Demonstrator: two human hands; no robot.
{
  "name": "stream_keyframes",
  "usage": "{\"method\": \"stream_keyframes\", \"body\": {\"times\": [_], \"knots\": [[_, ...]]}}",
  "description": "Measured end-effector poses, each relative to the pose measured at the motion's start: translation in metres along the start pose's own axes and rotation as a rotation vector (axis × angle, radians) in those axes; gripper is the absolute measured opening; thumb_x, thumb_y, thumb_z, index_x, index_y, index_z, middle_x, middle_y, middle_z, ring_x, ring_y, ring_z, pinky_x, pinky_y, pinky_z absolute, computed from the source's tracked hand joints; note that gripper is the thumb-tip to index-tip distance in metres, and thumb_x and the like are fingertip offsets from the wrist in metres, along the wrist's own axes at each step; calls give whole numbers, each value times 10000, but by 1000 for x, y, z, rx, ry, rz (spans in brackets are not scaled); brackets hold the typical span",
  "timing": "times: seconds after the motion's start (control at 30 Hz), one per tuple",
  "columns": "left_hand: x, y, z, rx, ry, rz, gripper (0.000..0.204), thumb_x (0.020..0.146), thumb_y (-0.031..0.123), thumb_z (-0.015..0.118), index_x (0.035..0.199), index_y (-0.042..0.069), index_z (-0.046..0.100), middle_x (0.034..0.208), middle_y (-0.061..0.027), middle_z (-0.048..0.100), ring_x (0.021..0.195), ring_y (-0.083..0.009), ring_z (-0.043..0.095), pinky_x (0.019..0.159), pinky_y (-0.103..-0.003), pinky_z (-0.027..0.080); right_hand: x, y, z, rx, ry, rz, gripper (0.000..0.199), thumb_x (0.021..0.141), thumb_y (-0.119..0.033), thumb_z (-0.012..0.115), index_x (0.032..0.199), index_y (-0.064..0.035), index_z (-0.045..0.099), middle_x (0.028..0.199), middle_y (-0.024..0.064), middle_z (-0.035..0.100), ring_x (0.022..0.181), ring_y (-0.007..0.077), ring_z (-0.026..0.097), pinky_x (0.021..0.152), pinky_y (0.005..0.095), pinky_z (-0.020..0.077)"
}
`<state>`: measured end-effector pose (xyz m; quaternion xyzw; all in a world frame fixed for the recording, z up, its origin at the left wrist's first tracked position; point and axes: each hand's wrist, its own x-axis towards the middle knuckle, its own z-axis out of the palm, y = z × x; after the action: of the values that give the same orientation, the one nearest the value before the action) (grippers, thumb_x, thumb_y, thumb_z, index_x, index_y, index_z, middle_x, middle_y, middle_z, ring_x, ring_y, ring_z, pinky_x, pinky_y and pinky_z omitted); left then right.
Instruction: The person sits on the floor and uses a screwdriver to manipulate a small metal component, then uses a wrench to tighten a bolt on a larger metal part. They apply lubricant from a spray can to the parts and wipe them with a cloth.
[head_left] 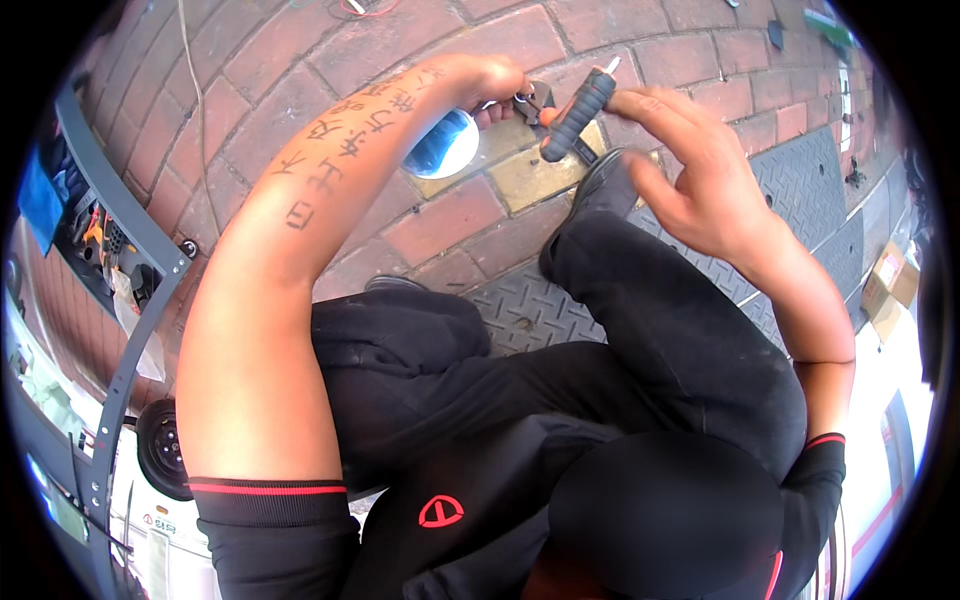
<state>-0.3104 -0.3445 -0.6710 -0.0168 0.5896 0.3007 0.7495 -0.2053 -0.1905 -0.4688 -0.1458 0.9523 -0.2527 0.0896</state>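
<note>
My left hand (503, 92) is closed, its fingertips gripping a small dark metal fitting (532, 104). Just below those fingers is a round, glossy mirror (443, 146) that reflects blue and white; my forearm partly covers it. My right hand (695, 165) reaches in from the right, its fingers passing behind a tool with a dark ribbed handle (582, 112) with orange on it. The thumb stands away from the handle, and the fingertips are largely hidden. A bright metal tip shows at the handle's upper end, and a dark bar (586, 151) lies just below it.
Reddish brick paving (445, 222) lies under the work, with dark patterned plates (530, 315) near my feet. A metal-framed shelf (122, 190) with tools stands at the left. A thin cable (200, 120) crosses the bricks. Cardboard boxes (888, 285) are at the right.
</note>
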Motion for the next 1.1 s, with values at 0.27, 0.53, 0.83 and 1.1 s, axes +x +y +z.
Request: {"method": "stream_keyframes", "body": {"times": [0.27,0.53,0.83,1.1], "knots": [[-4,2,9,23,79,8,352,983,348,494,817,46,565,669,-13,474,504,-107,409,415,-277,342,9,-12,5,355,-134,568,437,821,-403,733,942,7,643,790,123,673,745,281,674,700,402,524],[-1,0,8,14,48,35,295,952,292,516,790,51,562,673,-13,487,493,-100,420,391,-263,327,15,-11,1,-100,-103,-228,243,671,-56,632,909,-5,626,1084,129,637,1083,324,587,944,425,453],[7,-4,6,-17,76,25,352,978,336,498,810,33,558,673,-32,488,496,-112,423,388,-267,334,-2,3,2,254,90,30,289,851,-83,616,1131,-13,604,1174,131,602,1167,339,555,1007,423,434],[2,-2,4,6,56,6,359,981,351,496,826,33,555,670,-28,483,507,-111,422,399,-279,336,5,2,-2,-152,-183,-184,487,801,-197,753,1217,-37,558,1099,88,664,1022,369,606,919,430,484]]}}
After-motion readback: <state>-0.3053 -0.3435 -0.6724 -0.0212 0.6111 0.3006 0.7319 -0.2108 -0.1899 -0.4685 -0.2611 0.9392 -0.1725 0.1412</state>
